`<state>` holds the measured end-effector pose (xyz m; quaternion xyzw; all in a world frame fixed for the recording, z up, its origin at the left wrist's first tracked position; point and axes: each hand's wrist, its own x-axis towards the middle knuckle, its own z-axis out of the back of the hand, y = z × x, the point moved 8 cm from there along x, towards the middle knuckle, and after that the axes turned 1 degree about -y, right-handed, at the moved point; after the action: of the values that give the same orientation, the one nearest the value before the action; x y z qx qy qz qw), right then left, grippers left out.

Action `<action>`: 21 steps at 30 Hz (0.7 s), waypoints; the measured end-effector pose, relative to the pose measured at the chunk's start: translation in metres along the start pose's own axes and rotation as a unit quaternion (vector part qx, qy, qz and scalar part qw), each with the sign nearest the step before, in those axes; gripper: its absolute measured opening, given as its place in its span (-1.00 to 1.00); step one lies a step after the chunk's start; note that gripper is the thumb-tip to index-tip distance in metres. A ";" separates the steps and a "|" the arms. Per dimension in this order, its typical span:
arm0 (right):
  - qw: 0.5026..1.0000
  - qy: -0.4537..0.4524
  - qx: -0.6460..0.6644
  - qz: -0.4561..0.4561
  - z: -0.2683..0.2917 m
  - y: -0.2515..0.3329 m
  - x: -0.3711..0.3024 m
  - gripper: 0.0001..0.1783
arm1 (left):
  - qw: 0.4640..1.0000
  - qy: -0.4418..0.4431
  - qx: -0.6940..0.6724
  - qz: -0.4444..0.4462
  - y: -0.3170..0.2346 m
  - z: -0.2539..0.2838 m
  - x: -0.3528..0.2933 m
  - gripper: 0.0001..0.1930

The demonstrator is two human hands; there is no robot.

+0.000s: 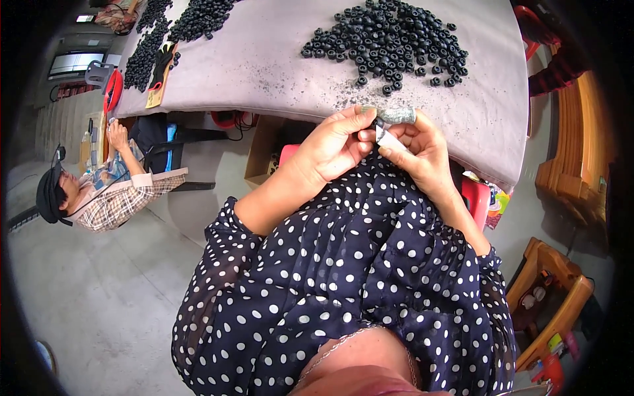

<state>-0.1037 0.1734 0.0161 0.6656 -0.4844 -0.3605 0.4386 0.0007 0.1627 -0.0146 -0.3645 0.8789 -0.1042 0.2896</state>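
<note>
My left hand [340, 142] is closed in a pinch at the table's near edge, holding a small black part [378, 123] like the round ones on the table. My right hand [422, 155] grips a slim tool with a flat white handle [389, 140]; its tip meets the black part, and fingers hide its working end. A worn grey-green finger cover [398, 116] wraps the right index finger. Just beyond both hands lies a heap of black ring-shaped parts [389, 46], with dark crumbs scattered on the cloth in front of it.
The table [264, 86] has a pale cloth. More black parts [201, 18] and a black glove [161, 66] lie at its left. A co-worker [99, 198] sits left. An open cardboard box [264, 148] is under the table; a wooden chair [555, 297] stands right.
</note>
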 end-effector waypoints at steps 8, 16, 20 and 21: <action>1.000 -0.002 0.002 0.012 0.002 0.000 0.000 -0.61 | 0.999 -0.025 0.039 -0.009 -0.005 0.004 -0.006 -0.88; 0.999 0.027 0.012 -0.013 -0.006 0.003 -0.002 -0.62 | 0.999 -0.039 -0.014 0.009 0.001 0.005 -0.006 -0.88; 0.999 0.022 0.014 -0.024 -0.006 0.000 -0.001 -0.63 | 0.999 -0.034 -0.006 0.005 0.007 0.004 -0.005 -0.87; 0.999 0.020 0.018 -0.024 -0.005 0.000 -0.001 -0.63 | 0.999 -0.040 -0.003 0.005 0.009 0.004 -0.006 -0.87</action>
<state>-0.0996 0.1759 0.0176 0.6920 -0.4654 -0.3489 0.4276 0.0014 0.1733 -0.0188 -0.3644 0.8689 -0.0858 0.3238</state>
